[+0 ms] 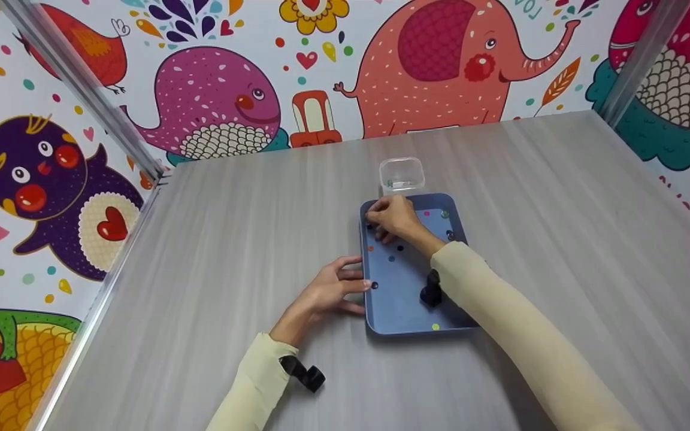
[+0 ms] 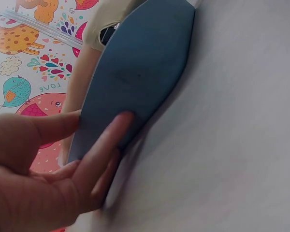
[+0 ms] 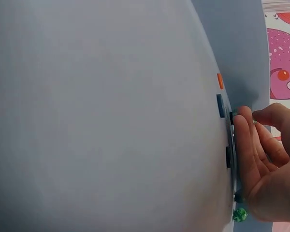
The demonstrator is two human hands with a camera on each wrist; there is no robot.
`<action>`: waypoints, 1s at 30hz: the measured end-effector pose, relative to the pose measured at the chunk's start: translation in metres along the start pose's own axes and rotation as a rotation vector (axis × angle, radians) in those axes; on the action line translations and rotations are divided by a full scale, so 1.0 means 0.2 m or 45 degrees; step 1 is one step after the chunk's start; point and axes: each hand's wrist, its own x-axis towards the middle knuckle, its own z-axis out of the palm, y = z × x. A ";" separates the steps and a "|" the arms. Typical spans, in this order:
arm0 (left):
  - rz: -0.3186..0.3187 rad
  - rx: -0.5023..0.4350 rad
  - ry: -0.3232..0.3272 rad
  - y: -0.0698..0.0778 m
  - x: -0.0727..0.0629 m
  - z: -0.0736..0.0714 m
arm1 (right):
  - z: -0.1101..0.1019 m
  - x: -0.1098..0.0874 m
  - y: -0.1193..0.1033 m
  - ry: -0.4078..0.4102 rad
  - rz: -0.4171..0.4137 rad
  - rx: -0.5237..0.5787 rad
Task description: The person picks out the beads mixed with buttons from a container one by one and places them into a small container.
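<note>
A blue tray (image 1: 399, 308) lies on the table with several small coloured pieces scattered in it. My left hand (image 1: 333, 287) holds its left side, thumb at the rim and fingers against the outer wall (image 2: 140, 63). Over the tray's far left corner, my right hand (image 1: 398, 216) has thumb and fingertips together, pinching a tiny green piece (image 3: 254, 122) that the fingers mostly hide. Beside those fingertips are a dark piece (image 3: 220, 105) and an orange piece (image 3: 220, 81). A shiny green bead (image 3: 240, 214) lies below the hand in the right wrist view.
Just behind the tray stands a clear plastic container (image 1: 402, 173) with some small greenish bits inside. A yellow piece (image 1: 435, 327) lies at the tray's near edge, a pink piece (image 1: 426, 214) near its far end. Walls with cartoon animals border the grey table (image 1: 261, 227).
</note>
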 end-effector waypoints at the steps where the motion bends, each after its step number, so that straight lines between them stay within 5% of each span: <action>1: 0.000 0.000 0.000 0.00 0.00 0.00 | 0.00 0.00 0.00 -0.002 0.003 0.001; 30: -0.011 -0.018 0.002 0.00 -0.01 0.00 | -0.06 -0.03 -0.02 -0.037 0.113 0.129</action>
